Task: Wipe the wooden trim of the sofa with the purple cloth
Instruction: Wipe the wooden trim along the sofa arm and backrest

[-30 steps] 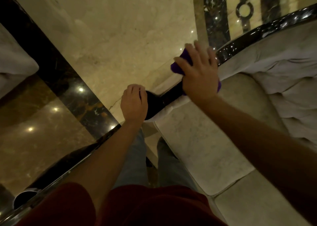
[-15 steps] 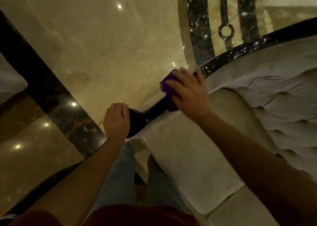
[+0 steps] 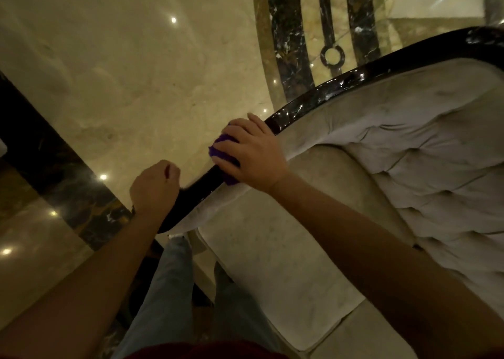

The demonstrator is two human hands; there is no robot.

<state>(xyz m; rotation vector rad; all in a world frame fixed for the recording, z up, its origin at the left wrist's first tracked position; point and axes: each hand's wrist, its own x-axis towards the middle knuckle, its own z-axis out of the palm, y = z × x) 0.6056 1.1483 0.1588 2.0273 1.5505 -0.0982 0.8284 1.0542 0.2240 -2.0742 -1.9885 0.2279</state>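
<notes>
I'm mid-wipe: my right hand point(image 3: 252, 155) clamps the purple cloth point(image 3: 224, 151) onto the wooden trim point(image 3: 341, 85). My left hand point(image 3: 154, 186), seemingly curled shut, braces the trim's lower end. Next, a slide along the trim.

Purple cloth point(image 3: 224, 151) mostly hidden under right hand point(image 3: 252, 155).

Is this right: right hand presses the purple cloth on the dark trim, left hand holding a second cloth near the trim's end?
Not quite. In the head view the left hand holds no cloth; it's a bare, closed fist beside the trim's end. The rest holds: the right hand presses the purple cloth on the dark trim.
</notes>
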